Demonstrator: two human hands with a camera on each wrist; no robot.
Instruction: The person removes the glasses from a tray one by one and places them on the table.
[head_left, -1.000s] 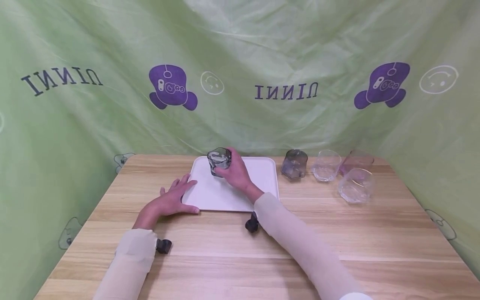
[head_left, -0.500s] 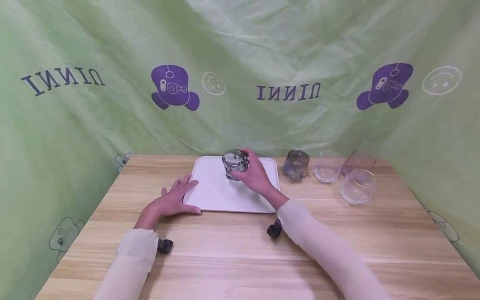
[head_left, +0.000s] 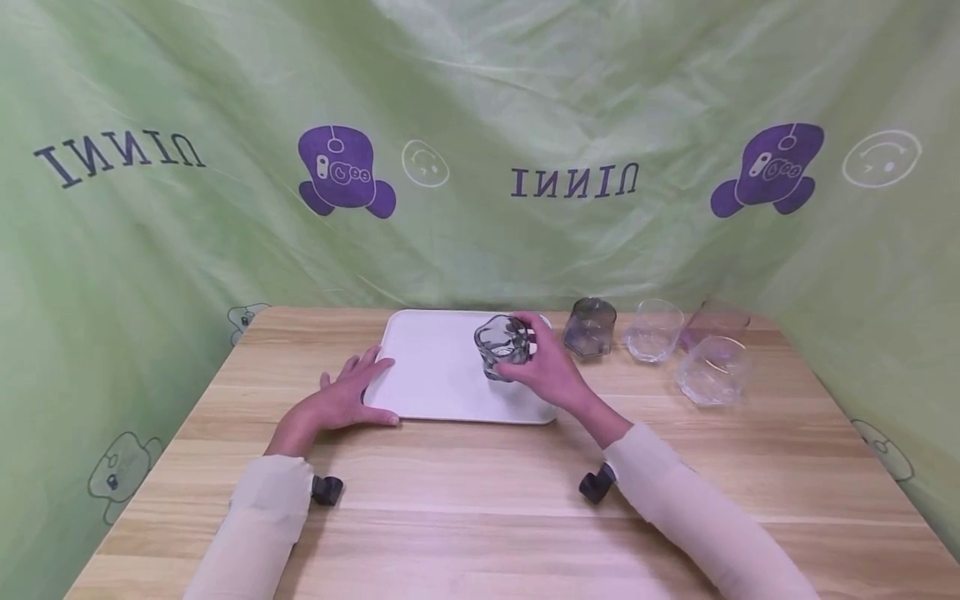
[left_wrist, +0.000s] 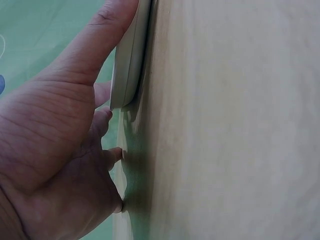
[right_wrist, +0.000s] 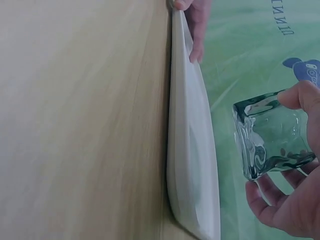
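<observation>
My right hand [head_left: 551,367] grips a smoky grey drinking glass [head_left: 495,342] by its side, thumb toward me and fingers round the far side. The glass is over the right part of a white rectangular tray [head_left: 427,375]; in the right wrist view the thick-based glass [right_wrist: 270,135] shows apart from the tray's surface. My left hand [head_left: 341,404] lies spread at the tray's near left corner, its thumb along the front edge and a finger at the left rim. In the left wrist view, other fingertips [left_wrist: 117,205] of that hand rest on the table beside the tray.
Right of the tray stand a dark grey glass [head_left: 590,329], a clear glass [head_left: 654,333], a pinkish glass [head_left: 716,321] and a gold-rimmed clear glass [head_left: 712,372]. The wooden table [head_left: 450,517] ends at a green printed curtain [head_left: 480,242] behind.
My right hand has carried the grey glass rightward and a little toward me, from the tray's back left part to over its right part. The left hand has stayed at the tray corner.
</observation>
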